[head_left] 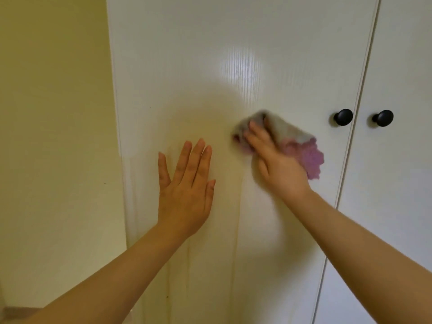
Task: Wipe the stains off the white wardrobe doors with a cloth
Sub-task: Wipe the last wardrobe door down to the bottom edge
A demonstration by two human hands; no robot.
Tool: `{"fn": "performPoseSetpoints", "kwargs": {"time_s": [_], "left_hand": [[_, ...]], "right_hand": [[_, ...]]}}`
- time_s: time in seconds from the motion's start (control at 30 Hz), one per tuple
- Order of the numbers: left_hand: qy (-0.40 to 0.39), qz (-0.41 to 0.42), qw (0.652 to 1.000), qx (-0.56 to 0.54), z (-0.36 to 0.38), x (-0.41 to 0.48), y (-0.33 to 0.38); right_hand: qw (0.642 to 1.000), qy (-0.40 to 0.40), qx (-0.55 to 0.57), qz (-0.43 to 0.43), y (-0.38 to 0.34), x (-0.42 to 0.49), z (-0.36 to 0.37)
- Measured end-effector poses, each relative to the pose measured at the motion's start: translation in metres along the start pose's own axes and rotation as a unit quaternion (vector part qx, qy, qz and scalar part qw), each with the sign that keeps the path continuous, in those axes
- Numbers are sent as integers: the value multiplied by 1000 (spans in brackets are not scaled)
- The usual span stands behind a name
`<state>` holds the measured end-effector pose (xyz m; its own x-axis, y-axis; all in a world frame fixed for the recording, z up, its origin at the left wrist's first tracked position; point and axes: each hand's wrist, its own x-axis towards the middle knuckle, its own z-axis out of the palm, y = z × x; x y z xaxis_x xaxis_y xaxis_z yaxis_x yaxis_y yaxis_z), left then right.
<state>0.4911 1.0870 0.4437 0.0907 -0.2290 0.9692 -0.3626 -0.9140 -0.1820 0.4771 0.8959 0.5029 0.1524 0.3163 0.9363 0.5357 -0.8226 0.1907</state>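
Observation:
The white left wardrobe door (pixel 210 54) fills the middle of the view. Faint yellowish drip streaks (pixel 236 218) run down its lower part. My right hand (pixel 278 164) presses a crumpled grey and pink cloth (pixel 304 148) against the door, just left of the knobs; the cloth looks blurred. My left hand (pixel 187 188) rests flat on the same door, fingers straight and pointing up, a short way left of the cloth. The right wardrobe door (pixel 402 66) stands beyond the centre gap.
Two round black knobs, the left knob (pixel 343 117) and the right knob (pixel 383 118), sit either side of the gap between the doors. A pale yellow wall (pixel 53 113) borders the wardrobe on the left. A bright light reflection (pixel 240 66) shows above the cloth.

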Motion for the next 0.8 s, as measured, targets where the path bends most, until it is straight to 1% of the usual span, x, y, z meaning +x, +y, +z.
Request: {"fn": "performPoseSetpoints", "kwargs": {"time_s": [0.03,0.07,0.1,0.13,0.2,0.27,0.3,0.33,0.37,0.4,0.43,0.47,0.5,0.53,0.6,0.63,0.7,0.73,0.77,0.8], "left_hand": [[3,-8,1000,1,0,1,-1],[4,-13,1000,1,0,2,-2],[2,-15,1000,0,-1,1,-2],[0,-13,1000,-1,-1,0,-2],[-7,-9,1000,3,-1,-5,-2],[-17,-3,1000,5,-2,-11,-4],[-19,-3,1000,6,-3,-13,-5],[-17,-4,1000,9,-3,-12,-6],[-18,-6,1000,7,-3,-12,-7],[-16,-7,1000,3,-3,-11,-6],[-13,-9,1000,-1,-2,-9,-5],[-9,-10,1000,-4,-1,-8,-4],[-9,-11,1000,-7,-1,-8,-2],[-10,-13,1000,-9,-2,-10,0],[-14,-19,1000,-7,-2,-14,4],[-20,-19,1000,-8,-3,-18,5],[-30,-18,999,-8,-4,-22,6],[-33,-19,999,-4,-4,-23,5],[-35,-20,999,-1,-4,-22,4],[-38,-21,999,-3,-5,-22,4]], "right_hand": [[999,28,3,39,-3,17,-1],[998,39,-4,53,-5,24,1],[998,37,-16,49,-7,20,8],[999,18,-25,31,-7,5,15],[997,-72,-15,-35,-10,-42,28],[972,-206,11,-110,-13,-78,22],[959,-261,15,-109,-15,-77,14],[948,-307,-6,-90,-17,-67,7],[949,-307,-23,-67,-17,-54,4],[964,-262,-21,-42,-15,-35,3],[983,-181,10,-12,-13,-15,1],[995,-87,39,8,-13,0,3],[999,-13,33,19,-10,2,9],[999,20,10,26,-10,-6,16],[999,-35,-17,-2,-18,-41,26],[995,-85,-18,-43,-20,-64,28],[973,-194,-7,-126,-24,-83,18],[969,-204,25,-138,-22,-76,11],[970,-193,26,-146,-21,-60,5],[974,-190,39,-116,-17,-40,1]]}}
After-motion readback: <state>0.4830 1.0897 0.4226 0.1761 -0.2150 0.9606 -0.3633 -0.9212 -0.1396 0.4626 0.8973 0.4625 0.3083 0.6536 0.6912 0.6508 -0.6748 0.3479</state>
